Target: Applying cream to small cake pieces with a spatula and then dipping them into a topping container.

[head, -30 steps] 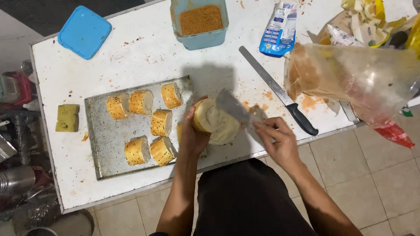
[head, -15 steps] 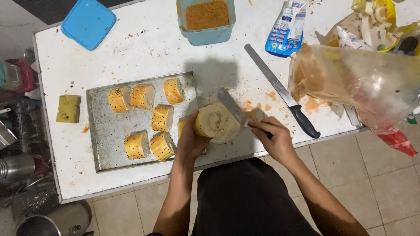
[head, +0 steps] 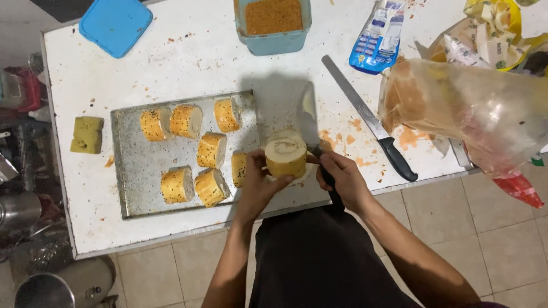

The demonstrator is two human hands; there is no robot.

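My left hand grips a round bread roll from the left, its pale cut face turned up, at the right end of a metal tray. To the roll's right, my right hand is closed on the black handle of a flat-bladed spatula, whose blade stands just behind the roll. On the tray lie several cut roll pieces with golden, seeded crusts.
A long knife with a black handle lies on the white table, right of the roll. At the back are a blue tub of orange crumbs, a blue lid and a blue packet. A bagged loaf sits right, a green sponge left.
The roll has been turned so its cut face points up. The spatula blade has swung from lying over the roll's right side to standing behind it.
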